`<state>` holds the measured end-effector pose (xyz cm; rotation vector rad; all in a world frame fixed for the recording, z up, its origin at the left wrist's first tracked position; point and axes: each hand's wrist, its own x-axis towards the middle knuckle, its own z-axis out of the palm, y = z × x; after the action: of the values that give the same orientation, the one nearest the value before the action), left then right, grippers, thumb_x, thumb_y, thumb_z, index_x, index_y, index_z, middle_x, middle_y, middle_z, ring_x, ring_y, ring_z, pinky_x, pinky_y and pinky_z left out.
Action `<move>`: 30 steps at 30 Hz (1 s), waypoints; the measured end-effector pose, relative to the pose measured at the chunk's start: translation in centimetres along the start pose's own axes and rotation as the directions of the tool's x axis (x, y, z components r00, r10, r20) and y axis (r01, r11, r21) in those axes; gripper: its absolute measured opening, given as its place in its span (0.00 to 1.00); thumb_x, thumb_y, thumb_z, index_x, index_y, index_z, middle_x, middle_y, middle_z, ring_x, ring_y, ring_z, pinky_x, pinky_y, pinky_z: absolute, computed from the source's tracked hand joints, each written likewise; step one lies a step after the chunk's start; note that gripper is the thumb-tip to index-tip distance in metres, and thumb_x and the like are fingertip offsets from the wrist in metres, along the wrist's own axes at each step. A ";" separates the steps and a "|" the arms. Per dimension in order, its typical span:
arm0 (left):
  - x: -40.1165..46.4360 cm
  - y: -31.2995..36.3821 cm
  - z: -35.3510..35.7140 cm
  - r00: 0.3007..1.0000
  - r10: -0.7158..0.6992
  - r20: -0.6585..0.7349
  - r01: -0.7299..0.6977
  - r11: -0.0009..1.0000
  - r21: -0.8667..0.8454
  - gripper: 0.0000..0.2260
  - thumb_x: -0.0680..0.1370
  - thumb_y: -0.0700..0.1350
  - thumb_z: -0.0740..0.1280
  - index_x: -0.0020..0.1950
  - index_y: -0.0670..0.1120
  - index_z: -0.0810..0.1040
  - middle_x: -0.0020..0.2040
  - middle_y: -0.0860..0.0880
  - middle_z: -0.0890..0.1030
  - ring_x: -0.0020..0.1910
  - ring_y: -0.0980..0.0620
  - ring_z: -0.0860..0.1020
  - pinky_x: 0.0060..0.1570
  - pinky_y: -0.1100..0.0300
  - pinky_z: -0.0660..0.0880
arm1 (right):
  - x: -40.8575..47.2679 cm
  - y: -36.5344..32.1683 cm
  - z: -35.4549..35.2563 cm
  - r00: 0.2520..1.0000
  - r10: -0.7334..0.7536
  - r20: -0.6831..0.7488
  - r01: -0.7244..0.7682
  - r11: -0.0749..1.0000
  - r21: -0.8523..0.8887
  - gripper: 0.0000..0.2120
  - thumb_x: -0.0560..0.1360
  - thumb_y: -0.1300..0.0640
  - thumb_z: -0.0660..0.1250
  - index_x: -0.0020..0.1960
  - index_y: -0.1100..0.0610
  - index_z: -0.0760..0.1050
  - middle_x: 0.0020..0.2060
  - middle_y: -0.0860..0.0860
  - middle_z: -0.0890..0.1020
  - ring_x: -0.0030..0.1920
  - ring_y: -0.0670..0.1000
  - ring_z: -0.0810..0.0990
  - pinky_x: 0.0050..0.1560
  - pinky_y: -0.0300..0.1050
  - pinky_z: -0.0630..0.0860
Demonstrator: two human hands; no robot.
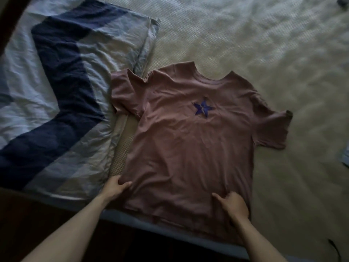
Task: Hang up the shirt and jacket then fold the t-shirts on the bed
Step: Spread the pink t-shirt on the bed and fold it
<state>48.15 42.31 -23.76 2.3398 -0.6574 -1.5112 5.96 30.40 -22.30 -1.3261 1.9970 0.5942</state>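
Our left hand (pixel 116 186) pinches the bottom-left hem of the dusty-pink cotton t-shirt with a blue star (pixel 190 140), spread face-up at the near edge of the beige textured bedspread (pixel 255 44); our right hand (pixel 233 204), fingers curled, bunches the lower hem. Risk: uneven pulling wrinkles it, or it slides off the bed; the left sleeve sits on the blue-striped pillow (pixel 62 87).

T-shirt (pixel 188 144) right of pillow (pixel 62 95)

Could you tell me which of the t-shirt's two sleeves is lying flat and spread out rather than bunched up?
The sleeve on the picture's right of the pink t-shirt lies flat and spread on the bedspread; the sleeve on the picture's left, beside the striped pillow, is rumpled.
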 end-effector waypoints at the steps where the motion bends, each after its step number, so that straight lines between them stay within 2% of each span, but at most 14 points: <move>1: -0.9 -0.4 0.1 1.000 0.013 -0.022 -0.013 1.000 -0.011 0.06 0.75 0.40 0.74 0.51 0.42 0.83 0.40 0.50 0.84 0.42 0.52 0.80 0.40 0.68 0.75 | -0.1 0.9 0.2 0.996 0.056 -0.062 -0.054 0.998 0.037 0.42 0.63 0.29 0.74 0.58 0.64 0.76 0.56 0.62 0.80 0.57 0.63 0.80 0.54 0.53 0.77; 4: -3.1 -2.2 0.4 0.996 0.072 -0.056 -0.072 0.997 0.001 0.06 0.74 0.41 0.75 0.50 0.44 0.82 0.40 0.54 0.85 0.42 0.51 0.81 0.37 0.71 0.74 | -0.2 3.1 0.9 0.987 0.155 -0.051 -0.144 0.974 0.177 0.49 0.61 0.45 0.84 0.67 0.71 0.63 0.64 0.70 0.72 0.64 0.70 0.74 0.61 0.60 0.74; 7: -4.7 -3.2 0.7 0.985 0.141 -0.097 -0.142 0.990 -0.002 0.07 0.74 0.42 0.75 0.51 0.44 0.83 0.42 0.53 0.86 0.42 0.55 0.83 0.41 0.69 0.75 | 0.1 4.9 1.8 0.967 0.255 0.005 -0.250 0.941 0.228 0.47 0.60 0.52 0.85 0.68 0.69 0.63 0.65 0.69 0.71 0.65 0.69 0.73 0.59 0.60 0.73; 8: -5.1 -3.3 0.7 0.981 0.157 -0.118 -0.156 0.988 0.014 0.07 0.75 0.42 0.75 0.52 0.44 0.82 0.43 0.53 0.86 0.43 0.56 0.83 0.42 0.68 0.76 | 0.2 5.4 2.2 0.965 0.260 0.033 -0.260 0.934 0.244 0.42 0.61 0.53 0.85 0.65 0.67 0.68 0.63 0.69 0.74 0.63 0.68 0.75 0.58 0.57 0.74; 10: -5.6 -3.7 0.8 0.977 0.167 -0.129 -0.164 0.986 0.033 0.08 0.76 0.44 0.73 0.55 0.45 0.82 0.46 0.53 0.86 0.46 0.55 0.83 0.47 0.63 0.77 | 0.3 6.4 2.6 0.967 0.234 0.105 -0.253 0.935 0.249 0.19 0.64 0.55 0.84 0.46 0.62 0.78 0.52 0.65 0.83 0.54 0.63 0.82 0.51 0.50 0.76; 11: -5.7 -4.0 0.9 0.977 0.169 -0.129 -0.164 0.985 0.045 0.09 0.77 0.45 0.73 0.56 0.46 0.81 0.47 0.53 0.86 0.48 0.54 0.83 0.50 0.59 0.77 | 0.2 7.2 2.7 0.966 0.220 0.134 -0.249 0.932 0.263 0.15 0.65 0.56 0.83 0.37 0.59 0.77 0.44 0.62 0.84 0.49 0.60 0.83 0.48 0.48 0.76; 13: -5.4 -5.0 0.7 0.981 0.151 -0.119 -0.143 0.987 0.073 0.11 0.77 0.46 0.72 0.58 0.46 0.80 0.50 0.51 0.85 0.51 0.51 0.82 0.53 0.55 0.77 | 0.4 9.1 3.2 0.972 0.219 0.087 -0.235 0.928 0.288 0.16 0.67 0.61 0.81 0.32 0.58 0.74 0.37 0.60 0.82 0.43 0.58 0.81 0.46 0.49 0.76; 15: -5.2 -5.6 0.6 0.988 0.114 -0.100 -0.103 0.989 0.110 0.12 0.77 0.45 0.72 0.59 0.45 0.80 0.51 0.48 0.85 0.53 0.47 0.82 0.53 0.53 0.76 | -0.3 9.8 3.1 0.977 0.212 0.027 -0.209 0.920 0.333 0.14 0.66 0.62 0.81 0.38 0.61 0.75 0.40 0.61 0.82 0.45 0.59 0.81 0.47 0.52 0.77; 18: -4.7 -6.7 0.6 0.996 0.033 -0.079 -0.022 0.991 0.135 0.15 0.75 0.41 0.74 0.60 0.39 0.79 0.53 0.42 0.84 0.54 0.44 0.81 0.52 0.54 0.74 | -1.3 9.2 3.1 0.976 0.193 0.101 -0.217 0.905 0.365 0.29 0.63 0.55 0.84 0.52 0.61 0.68 0.46 0.59 0.78 0.47 0.58 0.78 0.44 0.49 0.72; 22: -4.5 -7.6 0.5 0.996 -0.072 -0.059 0.077 0.994 0.082 0.15 0.73 0.39 0.76 0.58 0.36 0.80 0.51 0.40 0.84 0.53 0.42 0.82 0.52 0.54 0.74 | -1.1 8.5 3.0 0.972 0.172 0.162 -0.216 0.925 0.313 0.27 0.65 0.55 0.83 0.54 0.61 0.70 0.49 0.58 0.79 0.52 0.58 0.79 0.45 0.46 0.70; 24: -4.5 -7.5 0.1 0.996 -0.080 -0.046 0.084 0.994 0.076 0.15 0.73 0.39 0.76 0.58 0.37 0.79 0.51 0.41 0.84 0.53 0.42 0.82 0.54 0.53 0.75 | -0.2 9.0 2.9 0.971 0.176 0.163 -0.214 0.941 0.262 0.22 0.65 0.48 0.82 0.50 0.58 0.76 0.51 0.59 0.83 0.53 0.58 0.81 0.45 0.45 0.71; 26: -4.1 -7.8 -0.1 0.996 -0.076 -0.054 0.081 0.992 0.093 0.15 0.73 0.40 0.76 0.58 0.38 0.80 0.51 0.41 0.85 0.52 0.43 0.82 0.55 0.51 0.76 | -0.5 9.6 2.5 0.978 0.176 0.113 -0.197 0.957 0.215 0.26 0.61 0.40 0.80 0.48 0.57 0.77 0.49 0.58 0.82 0.52 0.58 0.81 0.47 0.46 0.73; 27: -3.9 -8.0 -0.1 0.995 -0.076 -0.062 0.082 0.991 0.106 0.14 0.73 0.41 0.76 0.57 0.39 0.80 0.51 0.41 0.85 0.51 0.43 0.82 0.55 0.49 0.76 | -1.4 9.2 2.0 0.981 0.172 0.087 -0.189 0.946 0.264 0.29 0.60 0.42 0.81 0.49 0.59 0.75 0.47 0.57 0.81 0.50 0.58 0.79 0.47 0.47 0.73; 30: -4.1 -7.7 0.1 0.994 -0.078 -0.080 0.086 0.990 0.112 0.12 0.74 0.40 0.76 0.55 0.39 0.80 0.49 0.41 0.85 0.50 0.42 0.83 0.54 0.48 0.77 | -2.7 9.5 2.4 0.976 0.176 0.129 -0.217 0.852 0.476 0.27 0.64 0.64 0.82 0.51 0.63 0.66 0.41 0.54 0.76 0.48 0.58 0.77 0.49 0.51 0.76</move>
<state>48.32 51.01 -24.18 2.5259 -0.6538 -1.4461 -1.47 37.39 -21.85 -0.7837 2.0498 0.1988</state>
